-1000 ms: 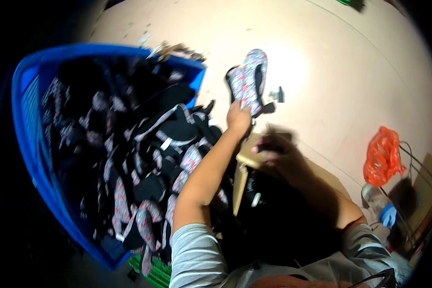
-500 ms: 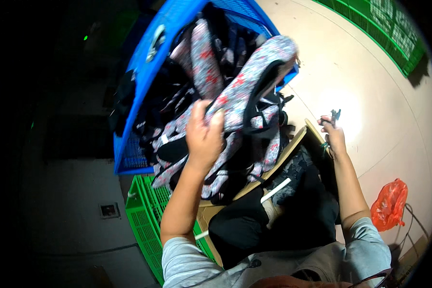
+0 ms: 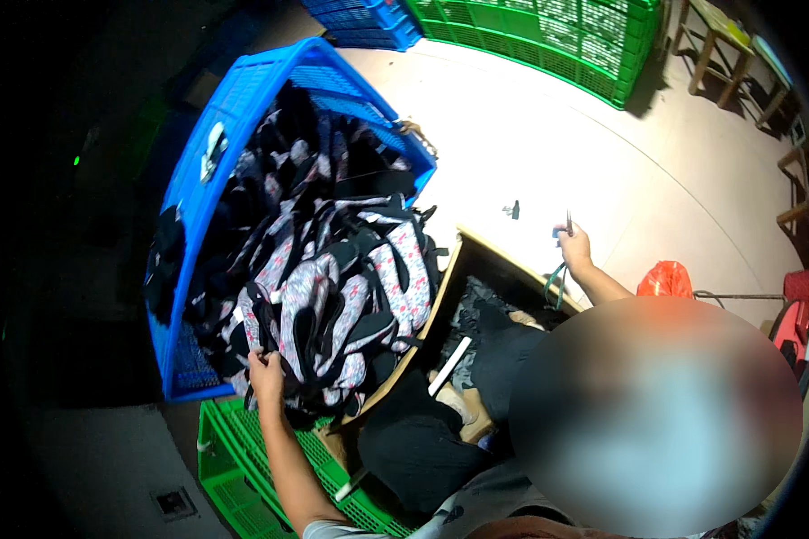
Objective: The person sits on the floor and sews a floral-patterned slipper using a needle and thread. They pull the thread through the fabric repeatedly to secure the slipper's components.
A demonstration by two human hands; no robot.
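A heap of slipper-like fabric pieces (image 3: 306, 296), grey-white with red flowers and black lining, spills toward me out of a blue plastic crate (image 3: 189, 189). At the heap's near edge, my left hand (image 3: 266, 375) has its fingers closed at the end of one floral piece (image 3: 250, 319). Off to the right, over the pale floor, my right hand (image 3: 577, 250) is closed round small dark snips (image 3: 568, 223), their thin tip pointing up. A green cord (image 3: 555, 274) hangs beside that wrist.
A cardboard box (image 3: 422, 337) stands between the heap and my legs. Green crates (image 3: 243, 449) lie at the near left; another green crate (image 3: 548, 45) is far off. An orange-red plastic bag (image 3: 665, 278) and wooden stools (image 3: 719, 45) are rightward. A blurred patch covers the lower right.
The floral piece that my left hand held up has been let go. That hand has dropped to the heap's near edge. My right hand keeps the snips; the view has shifted.
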